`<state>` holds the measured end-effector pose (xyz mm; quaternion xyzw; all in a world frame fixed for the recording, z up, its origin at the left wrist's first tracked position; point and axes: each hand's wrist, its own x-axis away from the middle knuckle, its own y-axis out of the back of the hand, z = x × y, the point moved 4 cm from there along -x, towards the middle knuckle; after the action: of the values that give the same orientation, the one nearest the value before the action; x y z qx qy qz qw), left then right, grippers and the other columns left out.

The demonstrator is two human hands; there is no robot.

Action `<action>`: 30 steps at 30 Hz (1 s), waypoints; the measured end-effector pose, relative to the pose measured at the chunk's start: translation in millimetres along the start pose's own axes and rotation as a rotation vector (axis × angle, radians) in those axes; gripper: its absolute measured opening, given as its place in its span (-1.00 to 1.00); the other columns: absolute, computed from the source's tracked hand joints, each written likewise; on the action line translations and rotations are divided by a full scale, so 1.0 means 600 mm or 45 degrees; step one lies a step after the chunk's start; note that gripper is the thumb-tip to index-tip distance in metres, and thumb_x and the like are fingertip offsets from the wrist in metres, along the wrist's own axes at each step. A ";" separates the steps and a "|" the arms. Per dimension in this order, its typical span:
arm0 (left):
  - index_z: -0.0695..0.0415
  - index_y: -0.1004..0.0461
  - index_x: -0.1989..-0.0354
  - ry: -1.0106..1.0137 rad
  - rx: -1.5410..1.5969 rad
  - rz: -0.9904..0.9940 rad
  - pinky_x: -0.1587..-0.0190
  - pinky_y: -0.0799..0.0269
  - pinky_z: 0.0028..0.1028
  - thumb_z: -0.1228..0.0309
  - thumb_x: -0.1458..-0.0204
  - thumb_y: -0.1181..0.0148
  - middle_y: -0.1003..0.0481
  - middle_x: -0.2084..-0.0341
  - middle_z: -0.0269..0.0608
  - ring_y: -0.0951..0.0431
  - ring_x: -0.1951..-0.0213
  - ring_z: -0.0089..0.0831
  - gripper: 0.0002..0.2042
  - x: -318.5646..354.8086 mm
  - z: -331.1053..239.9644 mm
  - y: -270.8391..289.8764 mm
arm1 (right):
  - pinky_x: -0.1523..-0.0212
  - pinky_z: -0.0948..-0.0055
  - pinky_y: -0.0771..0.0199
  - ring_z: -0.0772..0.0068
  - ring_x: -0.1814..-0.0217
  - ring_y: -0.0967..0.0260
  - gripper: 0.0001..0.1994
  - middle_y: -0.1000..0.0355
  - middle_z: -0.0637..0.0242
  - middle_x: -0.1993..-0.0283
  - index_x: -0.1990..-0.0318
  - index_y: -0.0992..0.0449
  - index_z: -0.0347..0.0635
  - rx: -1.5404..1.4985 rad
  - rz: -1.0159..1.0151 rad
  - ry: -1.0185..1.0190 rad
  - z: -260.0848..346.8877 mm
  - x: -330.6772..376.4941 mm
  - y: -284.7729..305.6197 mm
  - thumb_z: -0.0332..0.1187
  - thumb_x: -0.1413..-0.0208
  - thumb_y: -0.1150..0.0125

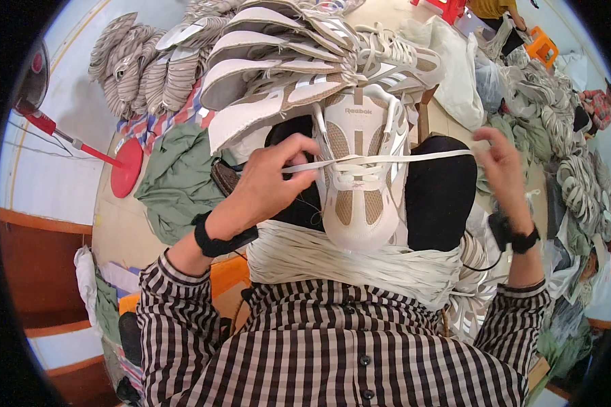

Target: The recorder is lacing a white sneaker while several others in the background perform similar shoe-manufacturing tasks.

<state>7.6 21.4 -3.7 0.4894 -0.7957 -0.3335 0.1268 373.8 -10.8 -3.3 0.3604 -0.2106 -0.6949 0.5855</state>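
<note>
A white and tan shoe upper lies in front of me between my black-clad knees, its toe pointing toward my body. A flat white shoelace is threaded through its lower eyelets and runs out to both sides. My left hand is curled around the lace close to the shoe's left edge. Farther out on the right, my right hand grips the other end between thumb and fingers, and the lace is stretched nearly straight. Across my lap lies a thick bundle of white laces.
Several unlaced shoe uppers fan out just beyond the shoe, beside a laced upper. Bundled uppers are heaped at the far left. A red-based stand and green cloth lie left. More piles and other people are at right.
</note>
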 end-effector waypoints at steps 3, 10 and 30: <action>0.17 -0.45 0.23 -0.045 -0.074 -0.056 0.34 -0.32 -0.54 0.50 0.04 -0.22 -0.40 0.55 -0.33 -0.39 0.45 -0.56 -0.82 0.017 0.022 0.016 | 0.28 0.29 -0.45 0.16 0.22 -0.46 -0.63 -0.41 0.12 0.08 0.02 -0.35 -0.18 0.229 0.007 0.489 0.113 0.032 -0.068 -0.49 0.04 -0.21; 0.25 -0.48 0.35 -0.339 -0.510 -0.364 0.44 -0.37 -0.43 0.58 -0.02 -0.09 -0.47 0.55 -0.01 -0.49 0.52 -0.17 -0.94 0.050 0.038 0.078 | 0.39 0.28 -0.38 0.18 0.37 -0.38 -0.77 -0.33 0.26 0.41 0.21 -0.36 -0.21 0.771 0.083 0.644 0.116 0.023 -0.127 -0.55 0.10 -0.07; 0.29 -0.43 0.38 0.179 0.154 -0.085 0.42 -0.26 -0.59 0.47 -0.04 -0.13 -0.39 0.56 -0.38 -0.35 0.49 -0.65 -0.89 0.075 0.165 0.145 | 0.34 0.14 -0.35 0.02 0.30 -0.33 -0.96 -0.30 0.13 0.37 0.37 -0.31 -0.20 1.119 -0.128 0.398 0.037 0.028 0.018 -0.49 0.00 0.04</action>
<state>-127.3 48.7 -26.4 0.5447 -0.7868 -0.2536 0.1413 363.4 -32.6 14.9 0.6843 -0.3767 -0.5046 0.3677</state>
